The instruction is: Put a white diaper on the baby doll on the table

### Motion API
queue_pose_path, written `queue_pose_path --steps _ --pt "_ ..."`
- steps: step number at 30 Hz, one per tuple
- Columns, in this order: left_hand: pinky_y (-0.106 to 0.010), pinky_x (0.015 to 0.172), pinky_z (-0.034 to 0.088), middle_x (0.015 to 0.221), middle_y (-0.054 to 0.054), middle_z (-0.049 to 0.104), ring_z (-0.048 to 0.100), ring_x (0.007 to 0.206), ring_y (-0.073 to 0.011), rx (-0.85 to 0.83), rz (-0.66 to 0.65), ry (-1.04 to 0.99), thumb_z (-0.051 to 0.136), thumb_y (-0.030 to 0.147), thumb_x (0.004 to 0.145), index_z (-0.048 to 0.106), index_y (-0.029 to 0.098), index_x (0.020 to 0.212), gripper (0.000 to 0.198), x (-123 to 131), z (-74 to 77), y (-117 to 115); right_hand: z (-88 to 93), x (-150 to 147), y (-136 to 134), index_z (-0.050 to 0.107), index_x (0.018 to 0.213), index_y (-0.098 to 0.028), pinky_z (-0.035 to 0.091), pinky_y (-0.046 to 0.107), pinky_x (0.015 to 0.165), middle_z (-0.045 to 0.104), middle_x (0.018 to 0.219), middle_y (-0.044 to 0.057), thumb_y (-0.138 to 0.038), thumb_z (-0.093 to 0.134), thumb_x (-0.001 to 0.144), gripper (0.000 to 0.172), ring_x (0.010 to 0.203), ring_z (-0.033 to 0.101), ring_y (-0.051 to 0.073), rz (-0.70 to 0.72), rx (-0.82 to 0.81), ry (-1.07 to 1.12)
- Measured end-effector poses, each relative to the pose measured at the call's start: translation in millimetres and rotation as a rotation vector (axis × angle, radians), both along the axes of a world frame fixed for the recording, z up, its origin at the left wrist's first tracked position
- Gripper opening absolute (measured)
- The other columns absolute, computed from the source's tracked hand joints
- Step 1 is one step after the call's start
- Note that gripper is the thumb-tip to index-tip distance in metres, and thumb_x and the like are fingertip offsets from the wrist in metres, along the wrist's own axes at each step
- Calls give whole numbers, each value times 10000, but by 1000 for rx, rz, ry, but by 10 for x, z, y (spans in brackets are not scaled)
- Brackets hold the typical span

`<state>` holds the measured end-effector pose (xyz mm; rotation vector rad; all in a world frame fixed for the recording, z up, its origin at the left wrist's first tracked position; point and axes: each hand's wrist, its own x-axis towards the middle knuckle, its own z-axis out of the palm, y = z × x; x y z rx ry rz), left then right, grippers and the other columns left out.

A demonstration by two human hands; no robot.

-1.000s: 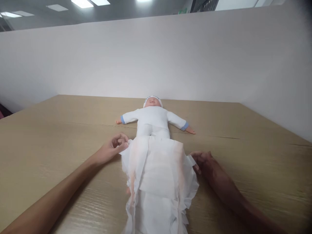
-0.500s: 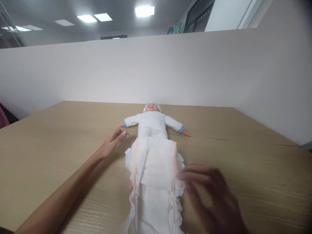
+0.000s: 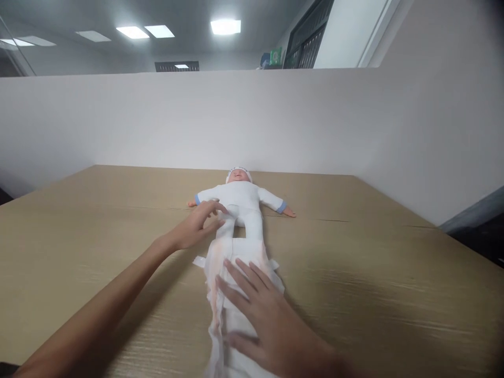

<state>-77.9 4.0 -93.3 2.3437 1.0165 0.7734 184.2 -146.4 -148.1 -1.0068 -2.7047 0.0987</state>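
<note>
A baby doll [image 3: 242,197] in a white suit with blue cuffs and a white cap lies on its back, arms spread. Over its lower legs lies an unfolded white diaper [image 3: 240,249], with ruffled edges and a tab sticking out on each side; it runs toward me and hides the feet. My left hand [image 3: 200,223] is beside the doll's hip on the left, fingers apart, fingertips at the upper leg; whether they touch is unclear. My right hand [image 3: 255,310] lies flat over the diaper, its fingers spread and holding nothing.
The doll and diaper rest on a wide wood-grain table [image 3: 378,273]. A white partition wall [image 3: 236,121] rises behind its far edge. At the right side, beyond the table edge, there is a dark area with a grey rail [image 3: 476,210].
The diaper has shifted down toward me, uncovering the doll's upper legs. My right hand has moved left onto the diaper and spread out. My left hand has moved right to the doll's hip.
</note>
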Motion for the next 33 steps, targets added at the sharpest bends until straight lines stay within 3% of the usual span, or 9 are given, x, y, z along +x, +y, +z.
queue_pose_path --steps 5,9,13,15,19,22,25,28,33 --pt "-489 1161 458 1432 -71 654 559 1343 -285 111 -185 147 489 227 1108 587 295 1418 332 106 49 -11 -240 -35 -247 241 1780 -254 473 559 1274 296 1809 133 -751 591 1025 969 1656 353 392 100 97 -8" --pt "-488 1204 454 1559 -75 603 522 1448 -300 172 -348 289 513 -8 931 552 299 1507 654 205 146 -91 -525 -99 -425 364 1742 -259 602 501 1110 496 1713 131 -613 526 1108 744 1502 568 408 41 374 -5" --pt "-522 1213 452 1646 -104 569 518 1481 -353 215 -509 461 638 7 859 549 277 1543 740 289 191 -199 -619 -108 -556 477 1686 -309 659 458 1007 637 1608 72 -562 464 1134 607 1348 692 371 6 564 2" --pt "-550 1216 452 1687 -105 539 519 1495 -378 251 -569 540 703 62 856 543 290 1573 769 311 166 -239 -610 -93 -586 506 1665 -330 675 443 992 660 1586 50 -584 457 1131 593 1329 708 354 11 569 -7" --pt "-573 1248 439 1805 -75 373 417 1609 -404 324 -625 678 782 66 765 439 360 1681 1021 344 53 -269 -618 -77 -631 550 1630 -361 686 440 1010 675 1569 15 -588 509 1115 564 1334 716 343 -13 586 15" --pt "-571 1275 421 1847 -73 267 340 1657 -407 416 -658 735 832 66 712 393 329 1711 1122 404 -16 -262 -656 -90 -681 563 1621 -361 687 445 1017 659 1585 20 -669 520 1089 617 1347 712 349 -23 584 35" --pt "-547 1300 406 1855 -41 236 321 1662 -381 534 -729 739 845 147 754 472 248 1660 985 485 -38 -251 -688 -104 -721 572 1615 -362 683 443 1024 648 1596 16 -659 546 1084 609 1355 710 358 -47 568 64" --pt "-511 1300 412 1820 -45 335 365 1639 -357 579 -777 716 796 206 832 625 194 1509 698 544 -35 -242 -704 -103 -733 576 1611 -362 678 436 1032 648 1596 13 -604 554 1101 566 1361 708 349 -42 561 87" --pt "-508 1318 372 1748 16 477 454 1570 -361 558 -848 657 828 215 782 747 309 1344 575 589 -50 -205 -707 -87 -720 580 1606 -363 671 427 1045 635 1608 19 -574 545 1113 537 1370 705 335 -37 541 99"
